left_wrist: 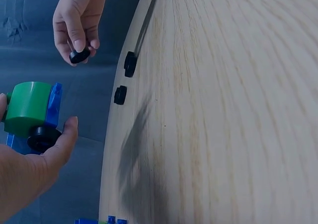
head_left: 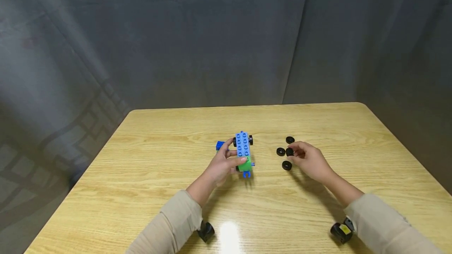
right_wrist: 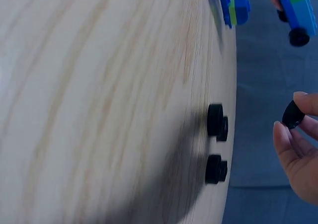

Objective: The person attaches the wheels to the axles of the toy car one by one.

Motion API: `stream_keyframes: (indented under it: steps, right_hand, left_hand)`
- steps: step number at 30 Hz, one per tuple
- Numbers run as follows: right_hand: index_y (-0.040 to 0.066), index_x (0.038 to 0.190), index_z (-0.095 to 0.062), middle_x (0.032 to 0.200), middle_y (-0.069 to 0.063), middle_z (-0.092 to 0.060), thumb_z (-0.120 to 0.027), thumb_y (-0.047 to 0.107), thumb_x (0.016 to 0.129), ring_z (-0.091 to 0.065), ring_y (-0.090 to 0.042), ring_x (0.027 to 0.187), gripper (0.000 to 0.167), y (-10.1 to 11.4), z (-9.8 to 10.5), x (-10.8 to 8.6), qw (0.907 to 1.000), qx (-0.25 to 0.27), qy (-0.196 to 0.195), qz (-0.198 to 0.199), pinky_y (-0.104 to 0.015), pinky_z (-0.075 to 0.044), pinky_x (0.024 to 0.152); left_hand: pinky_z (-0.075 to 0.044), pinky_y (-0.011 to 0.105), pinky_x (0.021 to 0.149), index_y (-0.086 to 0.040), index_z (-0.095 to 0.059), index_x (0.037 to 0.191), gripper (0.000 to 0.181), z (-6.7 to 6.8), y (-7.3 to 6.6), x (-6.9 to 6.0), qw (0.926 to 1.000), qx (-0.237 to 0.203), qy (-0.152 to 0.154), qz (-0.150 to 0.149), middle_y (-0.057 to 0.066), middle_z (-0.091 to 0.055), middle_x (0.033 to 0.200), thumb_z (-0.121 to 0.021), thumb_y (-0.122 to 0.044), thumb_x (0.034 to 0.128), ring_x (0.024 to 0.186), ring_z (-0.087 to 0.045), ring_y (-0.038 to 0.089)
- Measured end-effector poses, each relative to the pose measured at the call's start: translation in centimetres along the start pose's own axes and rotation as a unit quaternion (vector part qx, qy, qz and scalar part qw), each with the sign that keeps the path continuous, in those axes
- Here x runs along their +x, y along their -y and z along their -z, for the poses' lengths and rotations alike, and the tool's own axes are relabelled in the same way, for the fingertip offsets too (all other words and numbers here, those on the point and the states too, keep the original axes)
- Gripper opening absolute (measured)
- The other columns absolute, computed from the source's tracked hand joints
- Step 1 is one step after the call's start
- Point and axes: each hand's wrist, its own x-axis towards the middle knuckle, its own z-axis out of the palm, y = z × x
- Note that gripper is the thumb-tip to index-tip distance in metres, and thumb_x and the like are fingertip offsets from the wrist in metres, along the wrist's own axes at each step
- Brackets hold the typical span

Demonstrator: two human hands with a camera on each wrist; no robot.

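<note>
My left hand [head_left: 219, 167] grips a toy block car [head_left: 243, 144] above the table. The car has a blue studded base, a green block and black wheels; a bare blue peg sticks out of its right side near the close end. In the left wrist view the green block [left_wrist: 29, 105] faces the camera. My right hand [head_left: 312, 163] pinches a black toy wheel [right_wrist: 293, 114] between thumb and fingers, held off the tabletop. Around it on the table lie three more black wheels, one farther off [head_left: 290, 140], one to the left [head_left: 280, 151] and one closer [head_left: 287, 165].
Behind the left hand, a blue block piece [head_left: 219, 145], partly hidden, sits on the wooden table [head_left: 159, 148]. Black wrist cameras hang under both sleeves, left camera [head_left: 206, 231] and right camera [head_left: 341, 233]. A grey curtain [head_left: 212, 42] stands beyond the table's far edge.
</note>
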Motion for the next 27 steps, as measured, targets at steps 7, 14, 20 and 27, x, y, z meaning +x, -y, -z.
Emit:
stream_keyframes:
  steps: [7, 14, 20, 27]
  right_hand:
    - [-0.006, 0.106, -0.052, 0.092, -0.013, -0.055, -0.059, -0.001, 0.078, -0.053, -0.022, 0.081, 0.029, 1.3, -0.7, -0.4, 0.9992, 0.037, 0.011, 0.004, -0.029, -0.046, 0.069]
    - [-0.006, 0.108, -0.05, 0.093, -0.013, -0.054, -0.057, -0.002, 0.079, -0.053, -0.023, 0.084, 0.029, 2.2, -1.6, -0.8, 0.997, 0.069, 0.035, 0.009, -0.026, -0.047, 0.068]
    - [-0.008, 0.108, -0.049, 0.093, -0.014, -0.055, -0.055, -0.001, 0.081, -0.053, -0.024, 0.084, 0.028, 2.8, -2.2, -1.0, 0.9944, 0.091, 0.047, 0.024, -0.027, -0.047, 0.071]
    - [-0.006, 0.103, -0.051, 0.09, -0.013, -0.056, -0.057, 0.007, 0.081, -0.055, -0.021, 0.081, 0.026, 3.1, -3.0, -1.2, 0.9895, 0.121, 0.043, 0.067, -0.028, -0.047, 0.068]
  left_hand:
    - [-0.047, 0.041, 0.074, -0.011, -0.011, 0.138, 0.076, -0.2, -0.2, 0.0, 1.0, -0.004, 0.0, -0.004, 0.024, -0.033, 0.12, -0.057, 0.0, 0.0798, 0.082, -0.054, 0.02]
    - [-0.047, 0.042, 0.074, -0.01, -0.01, 0.138, 0.076, -0.1, -0.1, -0.3, 1.0, 0.0, 0.003, -0.003, 0.023, -0.035, 0.118, -0.058, -0.002, 0.0802, 0.083, -0.054, 0.02]
    - [-0.047, 0.041, 0.074, -0.011, -0.01, 0.138, 0.075, -0.1, 0.1, -0.4, 0.9999, -0.003, 0.005, -0.008, 0.022, -0.036, 0.117, -0.058, -0.002, 0.0802, 0.082, -0.054, 0.02]
    - [-0.047, 0.041, 0.074, -0.01, -0.01, 0.138, 0.075, -0.3, 0.1, -0.3, 0.9998, -0.013, 0.01, -0.015, 0.023, -0.037, 0.116, -0.056, 0.0, 0.0803, 0.083, -0.054, 0.021]
